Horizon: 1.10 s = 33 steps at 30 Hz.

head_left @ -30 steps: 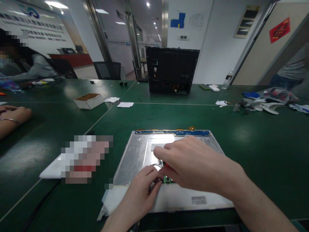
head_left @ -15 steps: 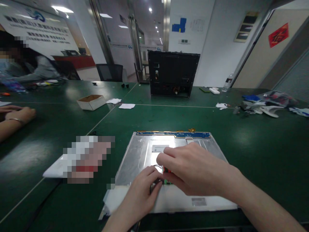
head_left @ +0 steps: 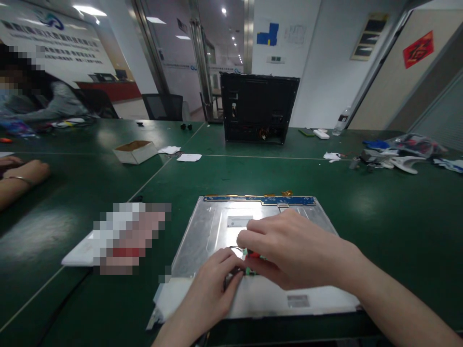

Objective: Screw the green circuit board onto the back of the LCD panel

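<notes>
While the person's right hand (head_left: 291, 248), curled with thumb and fingers pressed together, pinches a red-and-black item (head_left: 254, 255) mostly hidden beneath it, the left hand (head_left: 214, 279), at its 8 o'clock, pinches dark wiring (head_left: 228, 279). By the fingertips, part of a green board (head_left: 250, 272) shows on the metal-backed panel (head_left: 197, 248), flat on the table (head_left: 390, 231). The step in hand seems fine work at that board; the next move likely calls for steady wiring and careful right-hand pressure. Along the panel's 12 o'clock edge runs a blue circuit strip (head_left: 289, 200); farther out, also at 12, stands a black housing (head_left: 258, 106).
</notes>
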### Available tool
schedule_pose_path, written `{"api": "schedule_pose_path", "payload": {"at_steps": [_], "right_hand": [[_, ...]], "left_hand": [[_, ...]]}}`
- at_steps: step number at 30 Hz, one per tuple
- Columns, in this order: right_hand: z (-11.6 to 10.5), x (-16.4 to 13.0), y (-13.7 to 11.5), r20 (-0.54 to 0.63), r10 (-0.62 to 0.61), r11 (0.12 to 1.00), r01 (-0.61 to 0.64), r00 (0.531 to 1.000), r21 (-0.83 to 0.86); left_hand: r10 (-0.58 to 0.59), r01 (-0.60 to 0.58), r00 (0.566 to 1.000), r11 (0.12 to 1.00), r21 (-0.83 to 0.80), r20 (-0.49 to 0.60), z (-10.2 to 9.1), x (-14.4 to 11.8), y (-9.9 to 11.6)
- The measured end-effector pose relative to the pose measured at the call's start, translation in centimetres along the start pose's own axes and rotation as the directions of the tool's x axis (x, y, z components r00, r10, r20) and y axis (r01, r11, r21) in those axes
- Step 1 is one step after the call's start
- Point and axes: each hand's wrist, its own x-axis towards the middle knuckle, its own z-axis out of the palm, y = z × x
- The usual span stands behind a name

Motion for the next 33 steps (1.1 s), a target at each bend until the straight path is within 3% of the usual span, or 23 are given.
{"api": "schedule_pose_path", "payload": {"at_steps": [11,18,25,33], "right_hand": [[-0.50,-0.18,0.23,0.059,0.010,0.998,-0.014,0.998,0.064],[-0.23,0.14,0.52,0.047,0.046,0.999,-0.046,0.998,-0.010],[-0.50,-0.07,0.21,0.063,0.030,0.998,-0.034,0.998,0.061],[-0.23,0.01,0.27,0.040,0.048,0.998,-0.049,0.998,0.032]], "left_hand": [[-0.020,0.020,1.000,1.000,-0.018,0.017,0.18,-0.19,-0.10],[-0.019,0.019,1.000,0.999,-0.029,0.022,0.21,-0.15,-0.13],[-0.011,0.011,1.000,1.000,-0.017,-0.007,0.22,-0.14,-0.17],[-0.032,0.032,0.999,0.999,-0.014,0.017,0.26,-0.26,-0.13]]}}
